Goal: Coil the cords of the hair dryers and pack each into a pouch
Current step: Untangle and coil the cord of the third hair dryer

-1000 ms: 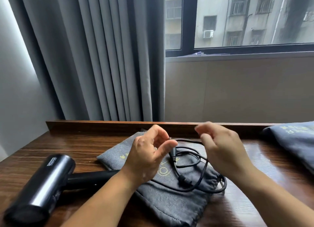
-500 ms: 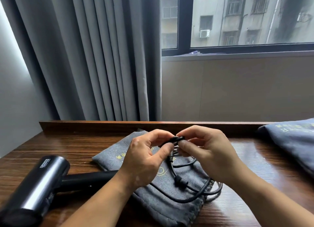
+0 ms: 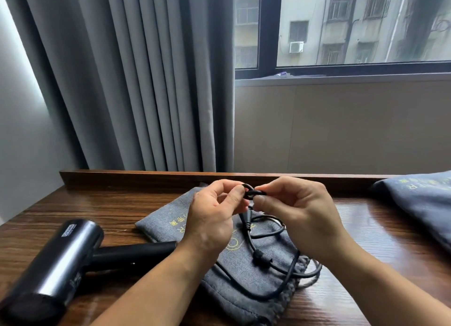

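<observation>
My left hand [image 3: 214, 220], right hand [image 3: 302, 215] pinch the cord [image 3: 250, 236] over the pouch [image 3: 168, 219] so coils can't spring; dryer [image 3: 61, 259] at eight o'clock.

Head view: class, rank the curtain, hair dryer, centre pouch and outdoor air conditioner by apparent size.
1. curtain
2. hair dryer and pouch: look alike, and arms partly cover the pouch, so unranked
3. air conditioner: smallest, but far off
</observation>
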### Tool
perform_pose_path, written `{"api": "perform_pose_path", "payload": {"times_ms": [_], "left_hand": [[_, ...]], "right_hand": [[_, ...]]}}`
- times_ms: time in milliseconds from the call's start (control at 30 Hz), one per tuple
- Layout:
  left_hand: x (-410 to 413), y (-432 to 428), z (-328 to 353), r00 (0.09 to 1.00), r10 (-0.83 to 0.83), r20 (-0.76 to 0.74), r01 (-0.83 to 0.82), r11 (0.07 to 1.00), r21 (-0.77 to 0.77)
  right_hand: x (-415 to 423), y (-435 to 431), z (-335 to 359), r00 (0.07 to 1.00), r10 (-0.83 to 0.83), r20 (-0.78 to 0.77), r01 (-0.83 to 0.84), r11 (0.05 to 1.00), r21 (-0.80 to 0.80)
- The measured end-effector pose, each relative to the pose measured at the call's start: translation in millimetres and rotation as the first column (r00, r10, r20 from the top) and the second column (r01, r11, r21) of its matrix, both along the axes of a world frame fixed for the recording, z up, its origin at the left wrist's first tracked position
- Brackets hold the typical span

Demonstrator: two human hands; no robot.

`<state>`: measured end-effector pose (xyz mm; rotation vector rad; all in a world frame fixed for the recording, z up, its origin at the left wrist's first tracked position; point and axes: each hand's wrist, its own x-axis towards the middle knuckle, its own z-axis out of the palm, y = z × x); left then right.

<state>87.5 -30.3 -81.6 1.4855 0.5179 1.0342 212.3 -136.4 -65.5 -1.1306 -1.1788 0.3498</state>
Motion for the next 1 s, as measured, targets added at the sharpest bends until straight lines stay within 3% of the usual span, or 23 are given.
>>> {"api": "perform_pose_path", "payload": {"times_ms": [100, 167, 233, 267, 333, 367, 400, 433, 500, 600, 700, 867, 933, 1000], "left_hand": [[5, -2, 0, 1.0, 0.009, -0.013, -0.01, 0.999, -0.052], [4, -2, -1, 0.997, 0.043, -0.07, -0.043, 0.999, 0.009], [1, -2, -4, 0.962, 0.163, -0.221, -0.105, 0.962, 0.253], [-1, -2, -5, 0.934, 0.237, -0.269, -0.12, 0.913, 0.39], [-5, -6, -4, 0.909, 0.31, -0.28, -0.1, 0.812, 0.575], [-6, -8, -4, 0.906, 0.324, -0.273, -0.09, 0.777, 0.623], [-6, -8, -4, 0.902, 0.339, -0.267, -0.092, 0.756, 0.648], [-5, -9, -4, 0.9, 0.349, -0.262, -0.102, 0.752, 0.651], [-1, -11, -5, 0.901, 0.351, -0.255, -0.131, 0.78, 0.612], [3, -15, -3, 0.916, 0.323, -0.239, -0.132, 0.804, 0.58], [3, -16, 1, 0.939, 0.26, -0.224, -0.103, 0.837, 0.537], [1, -12, -2, 0.934, 0.263, -0.243, -0.104, 0.849, 0.518], [2, -10, -3, 0.932, 0.265, -0.248, -0.108, 0.854, 0.51], [1, -10, -3, 0.929, 0.279, -0.242, -0.113, 0.839, 0.533]], "right_hand": [[0, 3, 0, 0.983, 0.099, -0.156, -0.103, 0.995, -0.015], [-1, 4, 0, 0.981, 0.111, -0.159, -0.124, 0.99, -0.073], [1, 5, -3, 0.987, -0.067, 0.143, 0.088, 0.985, -0.147], [4, 4, -6, 0.911, -0.185, 0.37, 0.247, 0.961, -0.128], [7, 3, -7, 0.639, -0.313, 0.702, 0.447, 0.895, -0.008], [8, 2, -6, 0.553, -0.328, 0.766, 0.481, 0.876, 0.028], [8, 3, -5, 0.526, -0.34, 0.78, 0.483, 0.874, 0.055], [10, 3, -6, 0.532, -0.354, 0.769, 0.468, 0.88, 0.081], [8, 4, -6, 0.636, -0.381, 0.671, 0.402, 0.906, 0.133], [3, 4, -8, 0.844, -0.326, 0.426, 0.312, 0.944, 0.106], [1, 3, -10, 0.966, -0.204, 0.159, 0.192, 0.978, 0.088], [-8, 3, -1, 0.975, 0.021, -0.222, 0.008, 0.992, 0.128], [-2, 4, -2, 0.978, 0.008, -0.207, 0.003, 0.999, 0.05], [7, 5, -7, 0.991, -0.12, 0.065, 0.123, 0.991, -0.046]]}}
